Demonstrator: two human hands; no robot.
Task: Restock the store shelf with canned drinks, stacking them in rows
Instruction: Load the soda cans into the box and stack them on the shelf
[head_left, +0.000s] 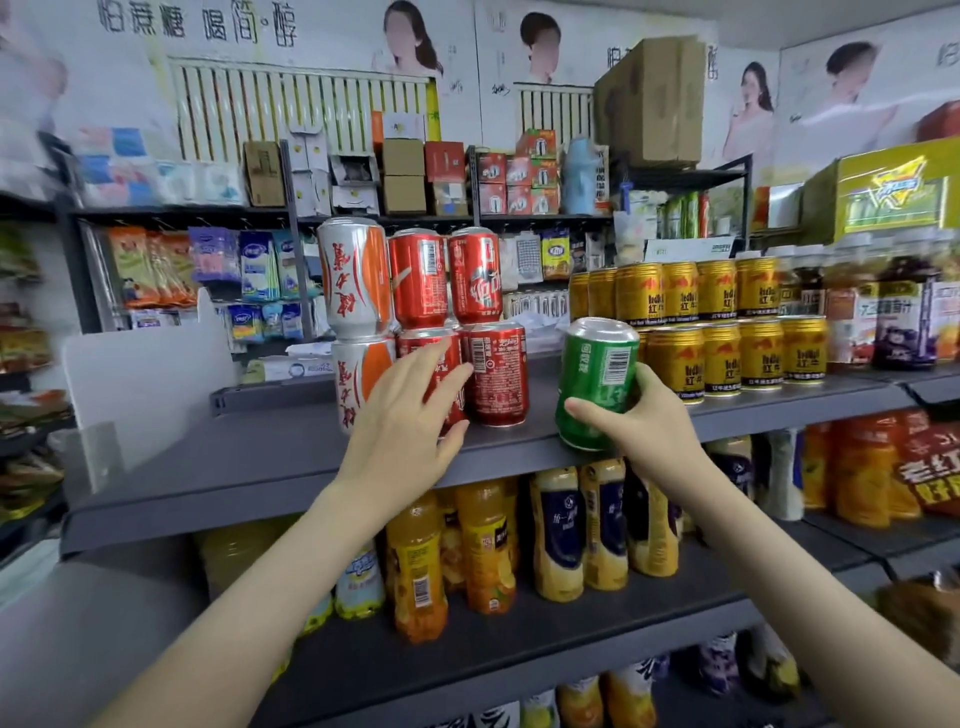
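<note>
Prob. full & sealed, so expect some heft for the size. Stiff while sealed but thin-walled: dents if squeezed hard or knocked vs. the shelf (260, 457) edge. Smooth & glossy, so a bit slippery; rolls if laid on its side. Best taken round mid-to-lower body, thumb opposite fingers, leaving base free to land flat. No grabbing by the rim.

Gripping green can (597, 382) that way w/ right hand (644, 421): thumb across the front low down, other fingers curled round the back. Held slightly tilted, base right at shelf's front edge; can't tell if touching or just above. Sits in the gap btw. red cans (470, 322) on one side & gold cans (727, 332) on the other, nearer the gold.

Left hand (410, 410): open, fingers straight & spread, laid flat vs. front of a lower-row red can, holding nothing. Prob. steadying the stack.

Looks: bright green body, silver top end, white barcode panel facing cam., pale lettering beside it, too small to read. Short & stubby, same shape as the red cans, stacked two high & two across. Same again for the white-orange cans (356, 322), two high at the far end of that row. No dents or scuffs to be seen on the side in view.
</note>
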